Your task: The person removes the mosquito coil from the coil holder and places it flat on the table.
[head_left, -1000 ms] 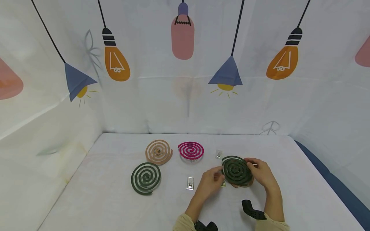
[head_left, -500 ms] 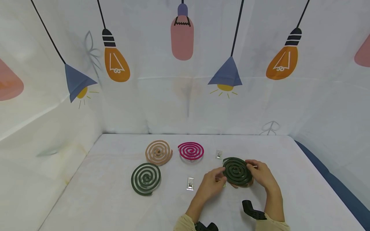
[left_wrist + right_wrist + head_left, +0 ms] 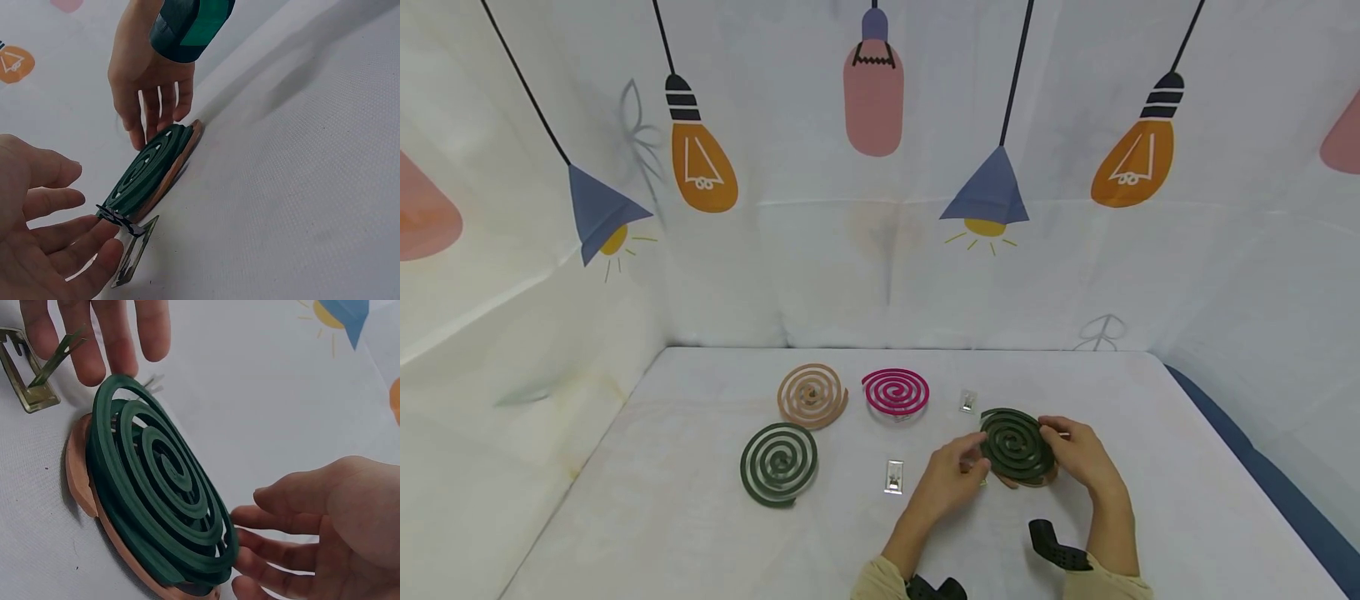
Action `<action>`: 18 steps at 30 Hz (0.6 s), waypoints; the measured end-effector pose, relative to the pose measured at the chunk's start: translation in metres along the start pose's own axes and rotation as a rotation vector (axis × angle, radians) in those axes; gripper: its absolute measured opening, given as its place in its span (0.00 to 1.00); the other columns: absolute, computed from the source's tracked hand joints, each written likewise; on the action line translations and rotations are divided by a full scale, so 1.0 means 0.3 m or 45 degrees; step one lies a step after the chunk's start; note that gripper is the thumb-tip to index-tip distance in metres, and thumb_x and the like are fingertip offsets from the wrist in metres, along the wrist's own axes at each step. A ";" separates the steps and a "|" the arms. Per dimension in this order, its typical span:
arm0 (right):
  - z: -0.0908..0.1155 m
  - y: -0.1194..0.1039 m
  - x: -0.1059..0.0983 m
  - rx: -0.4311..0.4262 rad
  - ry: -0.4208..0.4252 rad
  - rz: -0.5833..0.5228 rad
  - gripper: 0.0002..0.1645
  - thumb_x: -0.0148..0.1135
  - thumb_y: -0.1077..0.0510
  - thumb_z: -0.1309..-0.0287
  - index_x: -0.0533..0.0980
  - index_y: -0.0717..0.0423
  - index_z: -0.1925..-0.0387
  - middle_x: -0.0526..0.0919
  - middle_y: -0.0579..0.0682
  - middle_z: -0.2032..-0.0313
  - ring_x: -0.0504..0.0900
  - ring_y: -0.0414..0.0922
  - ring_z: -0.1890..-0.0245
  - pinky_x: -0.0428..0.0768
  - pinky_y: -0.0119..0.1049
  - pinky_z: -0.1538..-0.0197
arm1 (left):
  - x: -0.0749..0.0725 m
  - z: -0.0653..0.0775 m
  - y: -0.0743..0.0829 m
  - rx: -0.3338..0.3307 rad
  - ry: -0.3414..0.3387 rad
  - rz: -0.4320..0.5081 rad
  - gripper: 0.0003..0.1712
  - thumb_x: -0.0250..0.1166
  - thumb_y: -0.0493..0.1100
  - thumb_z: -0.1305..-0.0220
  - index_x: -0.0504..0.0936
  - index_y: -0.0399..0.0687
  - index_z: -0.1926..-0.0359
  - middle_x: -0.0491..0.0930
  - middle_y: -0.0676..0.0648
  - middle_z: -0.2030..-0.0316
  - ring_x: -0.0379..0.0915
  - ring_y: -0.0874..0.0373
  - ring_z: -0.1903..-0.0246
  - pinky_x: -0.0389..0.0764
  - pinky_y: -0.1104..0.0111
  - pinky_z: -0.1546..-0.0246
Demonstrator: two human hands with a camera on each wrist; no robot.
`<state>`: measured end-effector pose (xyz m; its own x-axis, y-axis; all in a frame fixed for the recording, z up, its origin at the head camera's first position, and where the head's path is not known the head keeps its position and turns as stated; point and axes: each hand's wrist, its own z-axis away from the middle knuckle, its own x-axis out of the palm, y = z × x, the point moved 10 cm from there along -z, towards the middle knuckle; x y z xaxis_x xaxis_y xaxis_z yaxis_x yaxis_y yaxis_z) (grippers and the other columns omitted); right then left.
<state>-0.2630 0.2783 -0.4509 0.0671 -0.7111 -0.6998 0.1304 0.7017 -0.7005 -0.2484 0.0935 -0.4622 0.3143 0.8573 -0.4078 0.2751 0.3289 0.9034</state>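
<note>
A dark green mosquito coil (image 3: 1017,446) lies on a stack, with the edge of a brown coil (image 3: 78,465) showing beneath it. My left hand (image 3: 953,477) is at the stack's left side, its fingertips right at the green rim. On the opposite side my right hand (image 3: 1078,450) touches the rim with extended fingers (image 3: 275,550), the thumb held apart from them. Neither hand curls around the coil. Beside the stack, under my left fingers, a metal coil stand (image 3: 134,253) has its tongue bent up; the head view mostly hides it.
Left on the white table (image 3: 662,500) lie another green coil (image 3: 778,464) and a brown coil (image 3: 812,396). A pink coil (image 3: 895,392) sits at the back middle. Two more metal stands, one nearer (image 3: 893,477) and one farther (image 3: 968,401), lie left of and behind the stack.
The top green coil has shifted slightly right and toward me on the stack. My left hand has followed it a little to the right; my right hand has moved only slightly.
</note>
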 end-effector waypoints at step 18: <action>-0.005 -0.007 0.007 -0.009 -0.014 0.013 0.28 0.43 0.56 0.30 0.64 0.74 0.39 0.69 0.73 0.41 0.71 0.67 0.43 0.76 0.56 0.46 | 0.026 0.001 -0.014 -0.056 -0.081 -0.004 0.27 0.59 0.45 0.36 0.71 0.50 0.37 0.80 0.43 0.48 0.79 0.59 0.57 0.79 0.73 0.57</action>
<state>-0.2645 0.2754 -0.4512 0.0793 -0.7042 -0.7056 0.1227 0.7093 -0.6941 -0.2468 0.0986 -0.4691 0.3708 0.8298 -0.4170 0.2366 0.3497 0.9065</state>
